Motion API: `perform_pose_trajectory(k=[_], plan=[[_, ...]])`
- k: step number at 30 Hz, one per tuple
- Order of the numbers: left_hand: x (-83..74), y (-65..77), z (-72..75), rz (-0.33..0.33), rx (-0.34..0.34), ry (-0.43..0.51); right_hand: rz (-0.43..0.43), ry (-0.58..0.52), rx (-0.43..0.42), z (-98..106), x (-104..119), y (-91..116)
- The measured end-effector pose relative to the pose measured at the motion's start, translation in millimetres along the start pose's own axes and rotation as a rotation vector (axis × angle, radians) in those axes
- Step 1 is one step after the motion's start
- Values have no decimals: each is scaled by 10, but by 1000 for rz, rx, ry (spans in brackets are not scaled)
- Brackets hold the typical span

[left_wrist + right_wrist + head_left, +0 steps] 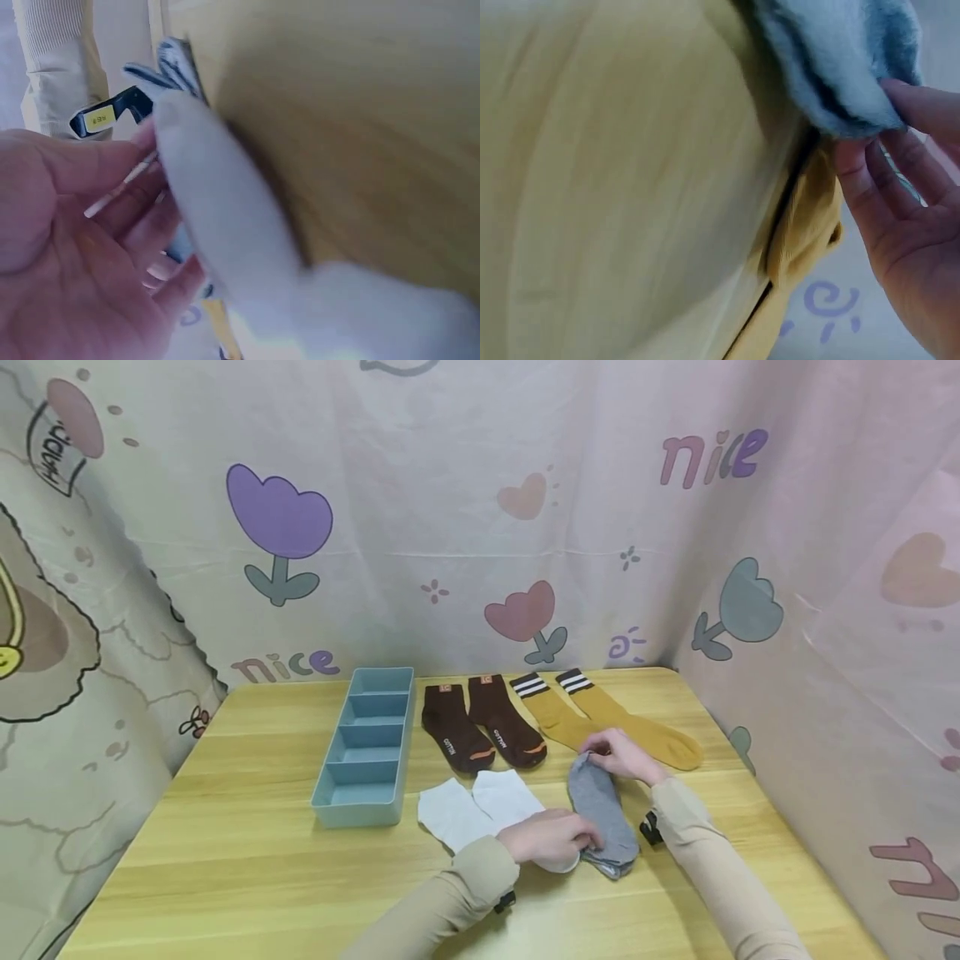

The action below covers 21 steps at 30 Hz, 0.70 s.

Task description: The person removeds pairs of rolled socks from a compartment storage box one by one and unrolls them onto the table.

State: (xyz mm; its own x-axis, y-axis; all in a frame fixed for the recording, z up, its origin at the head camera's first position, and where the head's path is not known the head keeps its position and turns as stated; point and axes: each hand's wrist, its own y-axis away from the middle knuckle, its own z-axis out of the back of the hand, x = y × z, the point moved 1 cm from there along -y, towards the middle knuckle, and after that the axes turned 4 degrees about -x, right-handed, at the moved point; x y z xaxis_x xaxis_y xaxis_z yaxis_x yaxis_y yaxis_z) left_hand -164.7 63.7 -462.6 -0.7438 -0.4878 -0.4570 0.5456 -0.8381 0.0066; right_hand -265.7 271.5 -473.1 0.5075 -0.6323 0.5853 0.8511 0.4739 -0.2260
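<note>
A pair of grey socks lies on the table, one on the other. My right hand pinches their upper end between thumb and fingers; in the right wrist view the grey cuff is raised, its layers parted. My left hand is at the lower part of the grey socks, fingertips against their left side, and passes over a white sock. A white sock hides those fingertips in the left wrist view, so their hold is unclear. Another white sock lies to the left.
Behind the white socks lie two dark brown socks. Two mustard socks with striped cuffs are at the back right, beyond my right hand. A blue tray with several compartments stands to the left. A printed curtain hangs behind the table.
</note>
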Motion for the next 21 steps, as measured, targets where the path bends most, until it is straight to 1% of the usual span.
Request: perform_pose_trajectory(k=[4,8,10,12,15,17,18,19,21], plan=[[-47,-65,51,45,8,-77,-37,11,26,78,-43,74],[-11,-105,86,118,-15,-134,-107,15,65,198,-69,196],[37,-115,97,160,-49,-153,-134,30,85,259,-78,272],[100,-121,111,209,-107,-176,-151,47,103,307,-82,359],[202,-108,116,291,-191,-190,-150,63,152,349,-73,498],[264,-96,113,335,-226,-196,-166,32,208,357,-58,592],[290,-90,112,348,-233,-198,-175,12,235,362,-48,636],[310,-84,111,358,-236,-195,-181,-12,262,365,-32,679],[346,-80,112,358,-241,-209,-206,-70,310,370,-3,755]])
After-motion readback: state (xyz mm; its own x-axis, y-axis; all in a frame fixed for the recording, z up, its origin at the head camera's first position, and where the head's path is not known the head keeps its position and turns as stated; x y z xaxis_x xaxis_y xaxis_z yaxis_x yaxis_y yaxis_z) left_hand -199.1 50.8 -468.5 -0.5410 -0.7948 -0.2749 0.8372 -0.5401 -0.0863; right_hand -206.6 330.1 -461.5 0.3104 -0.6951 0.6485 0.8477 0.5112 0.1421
